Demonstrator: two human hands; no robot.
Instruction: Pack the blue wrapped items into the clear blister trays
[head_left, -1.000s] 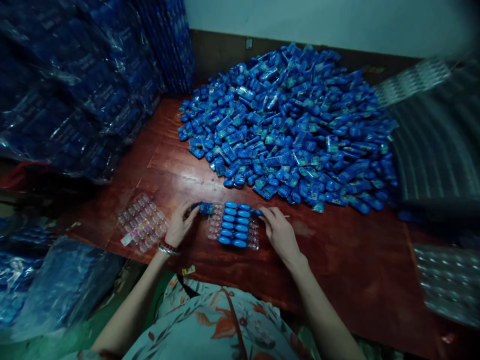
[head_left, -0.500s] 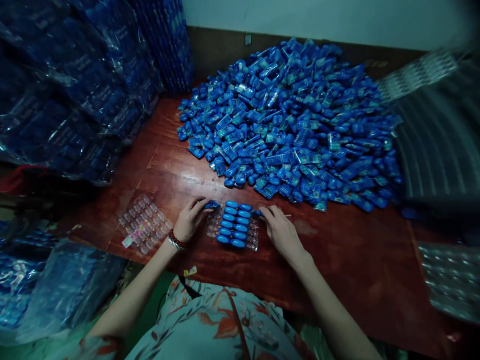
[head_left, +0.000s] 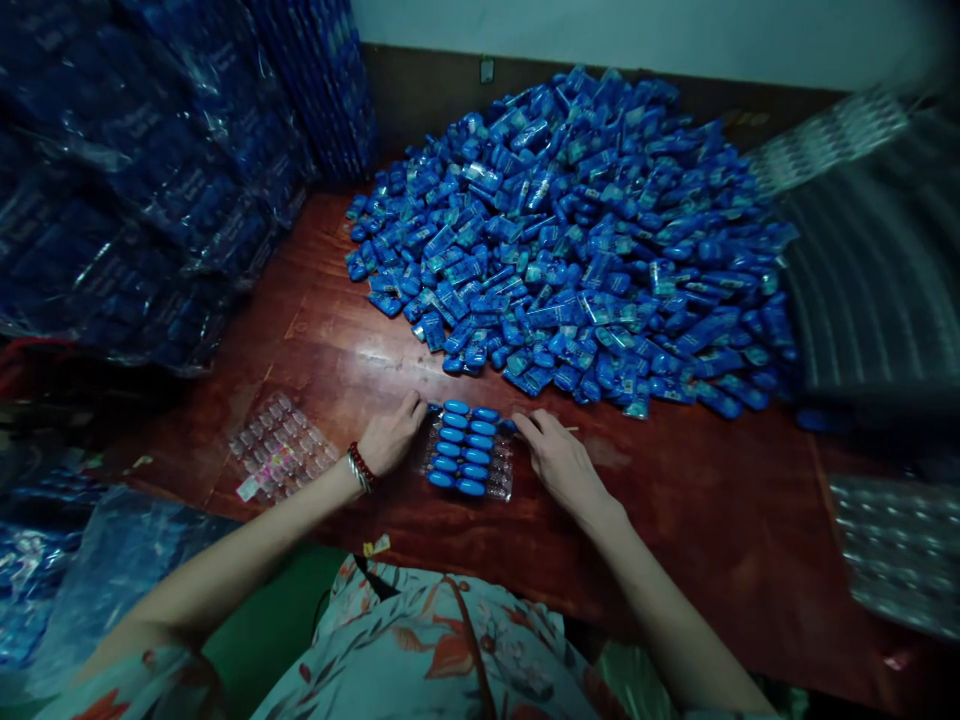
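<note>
Left hand (head_left: 390,440) curled at the left edge of a clear tray (head_left: 469,452) on the bench (head_left: 675,520), fingertips pressing a blue piece (head_left: 433,408) at its top corner. Right hand (head_left: 559,462) half-closed, pinching another at the tray's right edge. Big blue heap (head_left: 577,240) behind; spare tray (head_left: 281,445) to the left.

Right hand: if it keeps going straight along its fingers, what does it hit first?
The right hand points up-left across the clear tray's top edge; likely the blue pieces seated there first, then bare table. Depth unclear.
</note>
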